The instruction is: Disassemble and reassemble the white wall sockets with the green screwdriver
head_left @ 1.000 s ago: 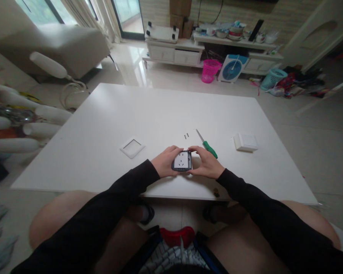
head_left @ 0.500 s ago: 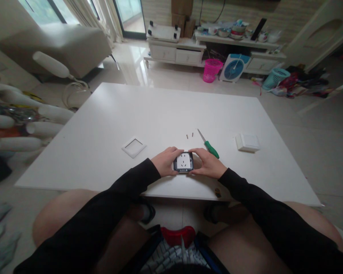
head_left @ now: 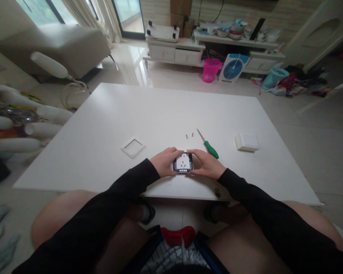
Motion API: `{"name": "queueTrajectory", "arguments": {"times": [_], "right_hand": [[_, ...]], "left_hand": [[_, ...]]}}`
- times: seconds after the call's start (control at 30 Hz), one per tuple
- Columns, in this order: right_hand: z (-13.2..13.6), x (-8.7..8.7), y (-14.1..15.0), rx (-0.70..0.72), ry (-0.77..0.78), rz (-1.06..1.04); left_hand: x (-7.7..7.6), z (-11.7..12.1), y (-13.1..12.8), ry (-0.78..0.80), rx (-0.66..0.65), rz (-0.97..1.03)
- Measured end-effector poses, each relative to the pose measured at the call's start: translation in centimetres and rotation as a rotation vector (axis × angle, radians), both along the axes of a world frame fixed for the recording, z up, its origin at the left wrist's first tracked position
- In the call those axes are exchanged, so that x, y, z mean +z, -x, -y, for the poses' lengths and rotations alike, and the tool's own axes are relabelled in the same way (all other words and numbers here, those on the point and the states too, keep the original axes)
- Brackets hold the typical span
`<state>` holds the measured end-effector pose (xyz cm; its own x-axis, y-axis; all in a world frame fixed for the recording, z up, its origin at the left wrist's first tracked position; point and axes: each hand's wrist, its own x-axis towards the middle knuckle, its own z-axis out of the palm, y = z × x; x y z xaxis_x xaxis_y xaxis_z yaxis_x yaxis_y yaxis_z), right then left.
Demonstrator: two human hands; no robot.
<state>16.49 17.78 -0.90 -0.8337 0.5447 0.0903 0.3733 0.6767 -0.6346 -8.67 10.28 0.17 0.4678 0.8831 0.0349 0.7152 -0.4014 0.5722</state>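
Observation:
Near the front edge of the white table (head_left: pixel 103 114), a wall socket (head_left: pixel 183 161) with a white face and a dark surround is held between both hands. My left hand (head_left: pixel 166 162) grips its left side, and my right hand (head_left: pixel 205 163) pinches the right side, fingers at the top edge and thumbs at the lower one. Just beyond lie two small screws (head_left: pixel 189 135). A screwdriver (head_left: pixel 210 146) with a green handle rests past my right fingers, its shaft pointing away. To the left lies a square white frame (head_left: pixel 133 147), flat and hollow in the middle.
On the right of the table stands a white box (head_left: pixel 247 142). A small dark and yellow object (head_left: pixel 217 192) sits at the front edge. Across the floor are a pink basket (head_left: pixel 211 70), a blue fan (head_left: pixel 233 68) and a low cabinet (head_left: pixel 162 52).
The socket appears slightly tilted compared with before, its face shown at a different angle. Both hands keep their grip, and the things on the table lie as they did.

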Motion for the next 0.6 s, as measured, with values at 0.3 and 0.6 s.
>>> {"name": "queueTrajectory", "arguments": {"times": [0.3,0.6], "right_hand": [[0.13,0.33,-0.03,0.008,0.033,0.009],[0.18,0.05,-0.02,-0.003,0.054,0.0]], "left_hand": [[0.09,0.13,-0.12,-0.002,0.009,-0.047],[-0.11,0.07,-0.01,0.011,0.026,-0.038]]}}
